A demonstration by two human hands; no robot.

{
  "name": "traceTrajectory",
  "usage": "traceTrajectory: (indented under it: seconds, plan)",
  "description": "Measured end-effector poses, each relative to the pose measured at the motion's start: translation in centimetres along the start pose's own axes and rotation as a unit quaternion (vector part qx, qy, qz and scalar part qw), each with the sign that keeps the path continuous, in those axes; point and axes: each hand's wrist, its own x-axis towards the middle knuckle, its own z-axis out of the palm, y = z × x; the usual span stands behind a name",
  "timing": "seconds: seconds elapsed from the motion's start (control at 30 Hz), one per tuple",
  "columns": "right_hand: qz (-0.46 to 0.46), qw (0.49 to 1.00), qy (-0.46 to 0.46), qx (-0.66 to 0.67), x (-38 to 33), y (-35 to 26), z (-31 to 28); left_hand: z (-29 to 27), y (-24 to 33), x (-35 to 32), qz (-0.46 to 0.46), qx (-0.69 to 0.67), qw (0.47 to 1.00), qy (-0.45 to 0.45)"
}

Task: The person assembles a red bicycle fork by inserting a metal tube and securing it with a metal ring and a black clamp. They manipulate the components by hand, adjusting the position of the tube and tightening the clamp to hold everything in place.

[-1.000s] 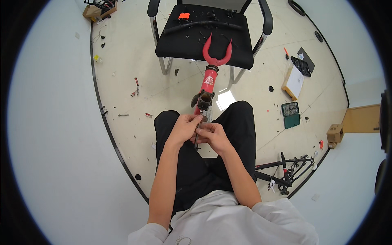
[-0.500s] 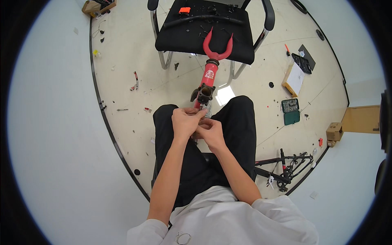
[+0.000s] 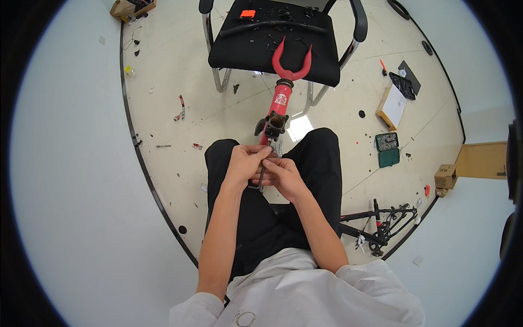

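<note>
A red bicycle fork (image 3: 292,68) and its red tube (image 3: 280,100) extend from between my knees, prongs over a black chair seat. At the tube's near end is a black stem clamp (image 3: 276,122) with a square opening facing up. Just below the clamp, my left hand (image 3: 243,163) pinches with thumb and fingertips; what lies between them is mostly hidden. My right hand (image 3: 282,177) is closed on an L-shaped hex key (image 3: 261,179), whose bent end shows beneath the fingers. Both hands nearly touch.
The black chair (image 3: 250,49) ahead carries a handlebar (image 3: 272,25), an orange piece (image 3: 248,14) and small bolts. On the floor at right lie a green case (image 3: 388,150), a white-topped board (image 3: 393,106) and a black bicycle frame (image 3: 378,223). Small parts are scattered left.
My right hand has shifted slightly down and its fingers have spread along the hex key, which now shows below them. My left hand has moved slightly. The fork stays nearly still.
</note>
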Motion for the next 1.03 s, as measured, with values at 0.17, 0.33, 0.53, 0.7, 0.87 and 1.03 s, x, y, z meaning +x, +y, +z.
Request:
traceTrajectory:
  seconds: [0.17,0.33,0.53,0.7,0.87,1.03]
  plan:
    - [-0.016,0.992,0.030,-0.119,-1.1,-0.2,0.3,-0.2,-1.1,1.2,0.037,0.019,0.999,0.035]
    - [-0.052,0.984,0.066,-0.159,-1.5,0.6,0.2,0.0,-1.6,1.6,0.066,0.018,0.997,0.043]
    - [-0.033,0.995,0.023,-0.091,-1.4,0.2,0.0,-1.1,-2.0,1.6,0.020,-0.036,0.999,-0.027]
    - [-0.017,0.999,-0.010,-0.028,-1.0,0.6,-0.9,-0.6,-0.9,0.8,-0.009,-0.058,0.996,-0.065]
    - [-0.043,0.992,0.037,-0.111,-1.2,0.5,0.2,-0.3,-1.2,1.2,0.021,0.004,1.000,0.022]
    - [-0.048,0.978,0.072,-0.192,-0.4,0.8,-0.1,0.2,-1.6,1.1,0.054,-0.017,0.997,0.048]
